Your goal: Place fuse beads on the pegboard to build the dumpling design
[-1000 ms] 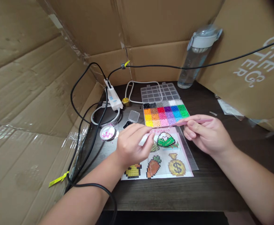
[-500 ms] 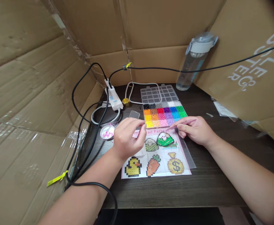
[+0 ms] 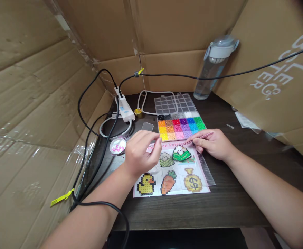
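A person sits at a dark wooden table [image 3: 192, 211] walled in by brown cardboard sheets, both bare forearms stretched over a printed paper pattern sheet [image 3: 176, 173] showing a yellow duck, an orange carrot, a money bag and two green-wrapped dumplings. The right hand [image 3: 213, 145] has its thumb and fingers pressed together on a pair of thin pink tweezers [image 3: 199, 137], which lie nearly level, tips pointing left over the top edge of the sheet, just in front of the bead box; whether the tips hold a bead is too small to tell. The left hand [image 3: 141, 154] hovers over the sheet's upper left corner with fingers curled and thumb and forefinger drawn close together, seemingly pinching something small and pale, though I cannot tell what. A clear plastic pegboard lies over part of the sheet, its edge showing at the right. Just behind the hands sits an open clear plastic box of sorted coloured beads [image 3: 181, 126], its empty gridded lid [image 3: 174, 103] folded back. To the left, a small round white dish of pink beads [image 3: 117, 146] rests near the left hand. Further back lie a white power adapter [image 3: 125, 109] with black cables and a clear water bottle with a grey cap [image 3: 213, 67].
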`<action>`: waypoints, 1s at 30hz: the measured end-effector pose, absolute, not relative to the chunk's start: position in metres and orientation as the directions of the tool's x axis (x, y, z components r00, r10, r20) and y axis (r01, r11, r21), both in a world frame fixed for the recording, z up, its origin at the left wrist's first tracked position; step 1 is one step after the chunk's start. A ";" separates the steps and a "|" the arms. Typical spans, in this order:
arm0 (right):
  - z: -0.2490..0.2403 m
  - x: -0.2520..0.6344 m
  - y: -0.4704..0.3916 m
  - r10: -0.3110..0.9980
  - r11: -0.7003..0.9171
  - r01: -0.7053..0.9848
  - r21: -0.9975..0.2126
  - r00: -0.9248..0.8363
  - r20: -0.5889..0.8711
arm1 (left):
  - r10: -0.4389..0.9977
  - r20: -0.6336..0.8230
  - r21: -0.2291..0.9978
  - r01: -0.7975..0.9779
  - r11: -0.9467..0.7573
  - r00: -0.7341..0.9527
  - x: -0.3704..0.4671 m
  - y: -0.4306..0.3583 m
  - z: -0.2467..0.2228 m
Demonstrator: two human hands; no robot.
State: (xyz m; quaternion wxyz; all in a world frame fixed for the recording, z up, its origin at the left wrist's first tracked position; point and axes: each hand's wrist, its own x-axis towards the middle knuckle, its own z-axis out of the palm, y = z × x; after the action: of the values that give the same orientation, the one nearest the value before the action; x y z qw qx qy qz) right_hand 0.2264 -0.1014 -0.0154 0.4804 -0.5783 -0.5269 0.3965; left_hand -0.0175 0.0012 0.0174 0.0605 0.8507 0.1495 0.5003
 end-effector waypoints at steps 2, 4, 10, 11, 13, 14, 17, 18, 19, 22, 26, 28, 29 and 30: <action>-0.015 0.226 -0.102 0.990 0.010 0.234 -0.972 0.132 0.042 | 0.320 0.828 0.259 0.192 -0.947 0.461 -0.017 0.001 0.017; -0.015 0.226 -0.102 0.990 0.008 0.236 -0.972 0.132 0.040 | 0.328 0.821 0.266 0.197 -0.944 0.468 -0.017 0.002 0.017; -0.015 0.226 -0.103 0.991 0.006 0.238 -0.971 0.131 0.038 | 0.347 0.798 0.283 0.201 -0.938 0.494 -0.017 0.004 0.015; -0.015 0.226 -0.103 0.990 0.008 0.239 -0.971 0.132 0.040 | 0.353 0.793 0.287 0.206 -0.935 0.497 -0.017 0.004 0.014; -0.015 0.227 -0.102 0.990 0.013 0.239 -0.971 0.131 0.045 | 0.369 0.780 0.299 0.217 -0.929 0.505 -0.017 0.004 0.014; -0.015 0.227 -0.102 0.991 0.015 0.238 -0.971 0.129 0.046 | 0.377 0.774 0.304 0.223 -0.926 0.509 -0.017 0.004 0.014; -0.016 0.227 -0.102 0.992 0.011 0.233 -0.972 0.123 0.040 | 0.387 0.764 0.313 0.228 -0.922 0.516 -0.017 0.004 0.013; -0.016 0.227 -0.102 0.992 0.010 0.230 -0.973 0.124 0.040 | 0.386 0.764 0.312 0.227 -0.923 0.518 -0.017 0.004 0.013; -0.016 0.227 -0.102 0.991 0.011 0.225 -0.974 0.125 0.040 | 0.384 0.764 0.310 0.226 -0.923 0.518 -0.017 0.004 0.013; -0.018 0.228 -0.102 0.991 0.016 0.213 -0.977 0.124 0.043 | 0.381 0.763 0.308 0.224 -0.925 0.522 -0.017 0.004 0.014; -0.019 0.228 -0.101 0.991 0.020 0.209 -0.978 0.122 0.046 | 0.382 0.761 0.312 0.220 -0.924 0.524 -0.017 0.004 0.014; -0.019 0.227 -0.101 0.991 0.022 0.207 -0.978 0.125 0.048 | 0.376 0.766 0.307 0.218 -0.926 0.521 -0.017 0.004 0.014; -0.019 0.227 -0.101 0.991 0.022 0.206 -0.978 0.126 0.049 | 0.374 0.768 0.304 0.218 -0.927 0.520 -0.017 0.004 0.014; -0.019 0.227 -0.101 0.991 0.022 0.206 -0.978 0.127 0.049 | 0.373 0.768 0.303 0.217 -0.928 0.520 -0.018 0.004 0.014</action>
State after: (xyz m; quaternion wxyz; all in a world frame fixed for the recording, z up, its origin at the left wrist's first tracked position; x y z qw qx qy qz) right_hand 0.2272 -0.1009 -0.0189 0.4869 -0.5712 -0.5235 0.4031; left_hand -0.0175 0.0035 0.0142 0.0848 0.8677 0.1701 0.4594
